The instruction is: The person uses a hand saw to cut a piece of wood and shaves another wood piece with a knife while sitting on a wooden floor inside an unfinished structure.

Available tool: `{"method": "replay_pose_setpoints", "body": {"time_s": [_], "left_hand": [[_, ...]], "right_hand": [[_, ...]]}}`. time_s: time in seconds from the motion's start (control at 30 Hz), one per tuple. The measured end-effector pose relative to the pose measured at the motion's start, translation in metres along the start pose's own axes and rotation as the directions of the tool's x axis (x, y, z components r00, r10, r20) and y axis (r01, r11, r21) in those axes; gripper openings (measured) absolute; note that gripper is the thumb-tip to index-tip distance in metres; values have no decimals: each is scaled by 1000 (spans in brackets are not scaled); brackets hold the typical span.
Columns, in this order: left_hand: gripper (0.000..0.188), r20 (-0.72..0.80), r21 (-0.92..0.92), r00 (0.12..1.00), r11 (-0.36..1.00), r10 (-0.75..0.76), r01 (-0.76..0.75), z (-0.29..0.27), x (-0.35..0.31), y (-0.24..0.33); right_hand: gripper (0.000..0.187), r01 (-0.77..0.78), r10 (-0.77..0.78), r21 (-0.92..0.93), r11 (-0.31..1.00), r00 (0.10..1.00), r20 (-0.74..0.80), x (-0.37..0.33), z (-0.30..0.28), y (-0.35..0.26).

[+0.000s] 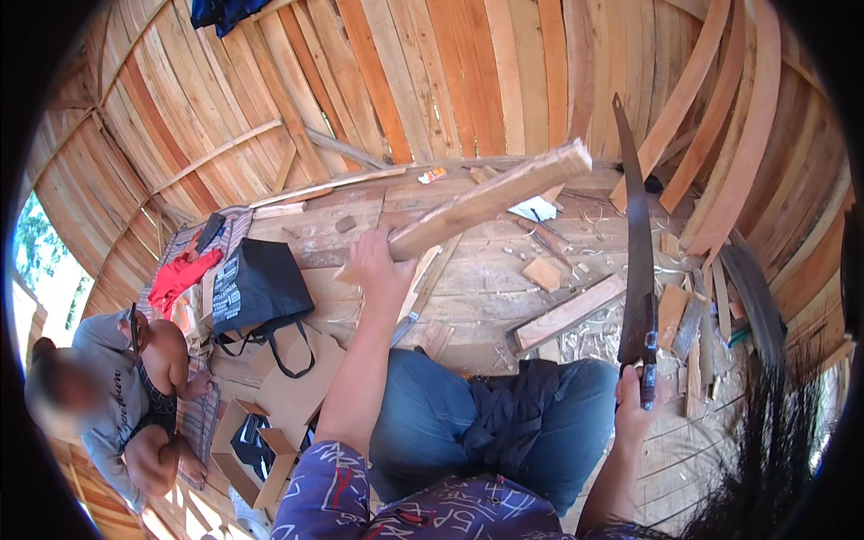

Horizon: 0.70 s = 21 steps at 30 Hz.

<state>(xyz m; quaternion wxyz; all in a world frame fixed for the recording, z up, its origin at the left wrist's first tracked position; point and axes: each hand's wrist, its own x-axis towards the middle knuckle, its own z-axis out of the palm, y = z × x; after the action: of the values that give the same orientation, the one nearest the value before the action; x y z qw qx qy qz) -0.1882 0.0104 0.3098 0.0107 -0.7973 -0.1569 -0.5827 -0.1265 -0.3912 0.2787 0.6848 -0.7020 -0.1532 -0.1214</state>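
Note:
My left hand (pixel 381 261) is closed round the near end of a short wooden board (pixel 495 200). The board is raised above the floor and slants up to the right, its pale cut end farthest from me. On the right, my right hand (pixel 637 392) grips the dark handle of a hand saw (pixel 637 243). Its long blade tapers upward and points away from me, apart from the board. The saw's teeth are too small to make out. Between my hands are my bent knees in blue jeans (pixel 423 418).
Another wood block (pixel 571 311) lies ahead of my knees among shavings and offcuts (pixel 543 274). At left are a black bag (pixel 261 283), an open cardboard box (pixel 229 450) and a seated person (pixel 135 396). Plank walls (pixel 450 72) curve round; loose curved planks (pixel 747 135) lean at right.

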Motion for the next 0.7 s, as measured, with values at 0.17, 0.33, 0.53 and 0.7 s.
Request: {"method": "replay_pose_setpoints", "body": {"time_s": [0.17, 0.33, 0.53, 0.7], "left_hand": [[54, -158, 95, 986, 995, 55, -40, 0, -20, -13], [50, -141, 206, 984, 975, 109, -78, 1, -22, -24], [47, -74, 253, 993, 965, 91, -69, 14, -32, -29], [46, -46, 242, 998, 970, 52, -40, 18, -42, -45]], "right_hand": [[25, -38, 38, -10, 999, 999, 1, 2, 26, 48], [30, -30, 31, -28, 999, 999, 30, 11, 63, 72], [33, -27, 32, -82, 996, 998, 56, 16, 75, 116], [31, -54, 64, -126, 991, 995, 82, 13, 84, 144]]}}
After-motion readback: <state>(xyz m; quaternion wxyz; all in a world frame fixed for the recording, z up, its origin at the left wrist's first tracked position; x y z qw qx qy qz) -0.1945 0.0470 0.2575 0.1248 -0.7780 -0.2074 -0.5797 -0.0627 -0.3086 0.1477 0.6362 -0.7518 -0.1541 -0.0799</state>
